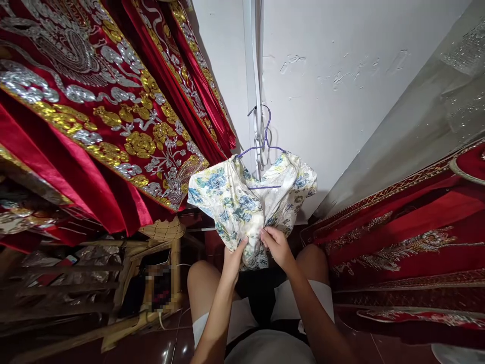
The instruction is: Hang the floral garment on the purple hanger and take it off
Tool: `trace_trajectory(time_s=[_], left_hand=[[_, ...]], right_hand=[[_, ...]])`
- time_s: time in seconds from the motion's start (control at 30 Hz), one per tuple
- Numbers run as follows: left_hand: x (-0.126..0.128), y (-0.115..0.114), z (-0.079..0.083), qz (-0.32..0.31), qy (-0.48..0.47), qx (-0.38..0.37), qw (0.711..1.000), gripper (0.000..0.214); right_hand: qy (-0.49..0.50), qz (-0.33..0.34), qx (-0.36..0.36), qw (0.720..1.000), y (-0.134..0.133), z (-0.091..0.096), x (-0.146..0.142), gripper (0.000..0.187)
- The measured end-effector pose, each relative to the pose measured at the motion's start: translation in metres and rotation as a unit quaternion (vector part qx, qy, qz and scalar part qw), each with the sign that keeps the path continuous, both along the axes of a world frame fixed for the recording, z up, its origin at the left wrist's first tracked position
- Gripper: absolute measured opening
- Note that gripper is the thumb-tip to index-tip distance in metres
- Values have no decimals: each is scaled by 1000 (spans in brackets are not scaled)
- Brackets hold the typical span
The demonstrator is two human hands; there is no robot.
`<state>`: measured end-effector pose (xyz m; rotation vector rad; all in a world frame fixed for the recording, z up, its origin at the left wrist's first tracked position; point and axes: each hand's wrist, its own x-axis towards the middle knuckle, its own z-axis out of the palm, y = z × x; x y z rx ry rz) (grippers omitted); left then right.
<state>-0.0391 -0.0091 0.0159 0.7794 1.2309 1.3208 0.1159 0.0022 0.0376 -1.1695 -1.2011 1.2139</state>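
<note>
A short-sleeved floral blouse (242,202), white with blue and yellow flowers, hangs on a purple wire hanger (266,136) in front of me. Its front is partly parted at the neckline. My left hand (235,258) grips the lower left part of the blouse, thumb on top and the other fingers hidden behind the cloth. On the other front edge, my right hand (276,243) pinches the fabric between thumb and fingers. Both hands are close together above my lap.
Red garments with gold and silver embroidery (140,126) hang at left. More red embroidered cloth (409,237) hangs at right beside a sheer sparkly fabric (466,86). A bamboo chair (131,253) stands at lower left. Behind the blouse is a white wall (322,101) with a pale vertical strip.
</note>
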Motion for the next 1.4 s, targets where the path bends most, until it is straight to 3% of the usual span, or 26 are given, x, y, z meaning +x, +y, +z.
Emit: trace_trajectory(time_s=[0.07,0.13,0.17,0.23,0.33,0.43,0.6,0.7,0.77,0.83,0.9,0.97,1.07,1.13,1.2,1.3,1.33,1.4], left_hand=[[1,-4,-10,110,115,47,986,64],[7,-8,-19,201,249,123,939,68],[11,-9,-22,213,302,164,915,68],[21,-8,-26,150,359,232,892,53],[35,1,-23,2,366,279,888,17],[44,12,-14,-50,350,290,889,9],[58,18,-4,-119,355,291,881,20],[66,12,-8,-156,368,277,874,19],[67,10,-9,-167,361,282,873,18],[63,13,-3,-178,339,303,873,18],[56,24,16,-176,311,335,872,14],[47,44,48,-150,291,364,872,3],[37,80,110,-86,278,398,870,30],[36,100,148,-82,308,448,835,25],[41,112,175,-99,359,482,793,16],[46,120,192,-89,420,510,746,18],[43,123,194,-66,420,511,747,18],[26,133,191,11,379,495,782,18]], right_hand=[[24,-9,-18,1000,-1,3,3,51],[55,-10,-46,997,-5,4,3,50],[66,-4,-59,996,-8,4,2,48],[76,19,-77,994,-13,6,0,45],[71,57,-91,992,-14,14,3,40],[65,49,-86,993,-1,35,14,34],[31,-53,-27,998,53,110,40,31],[44,-66,4,997,88,158,46,24],[55,-67,45,995,100,177,43,24],[54,-43,82,994,101,182,38,26],[42,-15,109,993,94,176,34,28],[29,-6,133,991,83,168,32,30],[12,-17,155,988,73,163,33,30],[4,-19,158,987,72,163,35,28],[6,-18,159,987,77,160,37,28],[-2,-29,137,990,87,144,39,27],[-12,-34,120,992,89,135,40,27],[-34,-38,86,995,89,115,41,27]])
